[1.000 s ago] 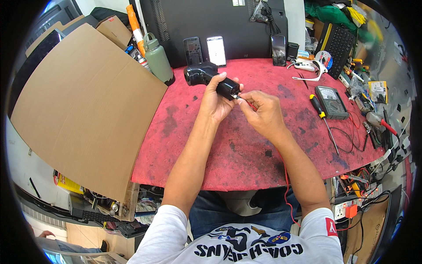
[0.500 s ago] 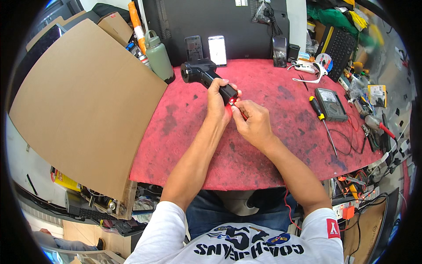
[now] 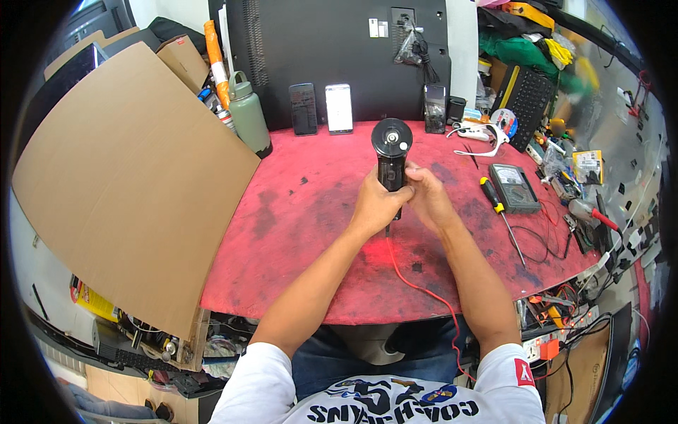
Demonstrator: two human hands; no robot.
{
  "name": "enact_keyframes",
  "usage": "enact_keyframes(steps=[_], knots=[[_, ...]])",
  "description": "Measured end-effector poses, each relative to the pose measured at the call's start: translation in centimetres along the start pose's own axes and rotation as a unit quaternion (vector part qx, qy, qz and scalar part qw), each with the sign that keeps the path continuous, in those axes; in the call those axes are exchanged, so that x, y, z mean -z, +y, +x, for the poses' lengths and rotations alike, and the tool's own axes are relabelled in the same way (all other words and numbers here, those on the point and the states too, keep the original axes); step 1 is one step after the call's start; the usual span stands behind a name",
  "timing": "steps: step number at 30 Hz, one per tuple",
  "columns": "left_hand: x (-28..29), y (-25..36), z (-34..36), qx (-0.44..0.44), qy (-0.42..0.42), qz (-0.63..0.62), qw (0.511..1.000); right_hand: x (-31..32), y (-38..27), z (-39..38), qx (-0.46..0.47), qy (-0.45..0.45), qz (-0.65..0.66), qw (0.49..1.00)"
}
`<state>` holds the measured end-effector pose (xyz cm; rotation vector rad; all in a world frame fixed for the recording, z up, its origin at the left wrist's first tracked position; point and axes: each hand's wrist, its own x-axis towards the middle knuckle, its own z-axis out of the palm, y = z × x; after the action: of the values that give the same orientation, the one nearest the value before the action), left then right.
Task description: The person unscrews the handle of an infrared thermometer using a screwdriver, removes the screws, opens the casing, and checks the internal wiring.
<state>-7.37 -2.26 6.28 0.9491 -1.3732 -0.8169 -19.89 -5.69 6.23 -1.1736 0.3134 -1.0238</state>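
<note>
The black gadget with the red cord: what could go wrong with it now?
The red cord runs over the table edge near the right forearm, so it might get snagged and tugged loose.

The black gadget is up in the left hand, above the red tabletop, so it could slip and bump down.

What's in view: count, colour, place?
Round-headed handheld device: 1, black, in left hand
Thin cable: 1, red, crossing near edge
Stained work surface: 1, red, centre
Slab phones: 3, dark or white screens, far edge
Flat panel: 1, black, behind phones
Lidded bottle: 1, green, far left
Cardboard sheet: 1, brown, left
Boxy meter: 1, grey, right
Slim screwdriver: 1, yellow-black, beside meter
Keyboard: 1, black, far right
Clutter: uncountable, mixed colours, right edge
Left hand: 1, bare, gripping device
Right hand: 1, bare, at device
</note>
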Motion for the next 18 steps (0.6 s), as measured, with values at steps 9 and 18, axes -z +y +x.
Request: enact_keyframes(steps=[9, 18], knots=[[1.3, 1.2, 0.1, 0.256, -0.1, -0.281, 0.919, 0.8, 0.2, 0.2, -0.078, 0.032, 0.074, 0.994], [1.7, -0.2, 0.3, 0.287, -0.089, -0.344, 0.89, -0.3, 0.8, 0.1, -0.068, 0.11, 0.045, 0.991]])
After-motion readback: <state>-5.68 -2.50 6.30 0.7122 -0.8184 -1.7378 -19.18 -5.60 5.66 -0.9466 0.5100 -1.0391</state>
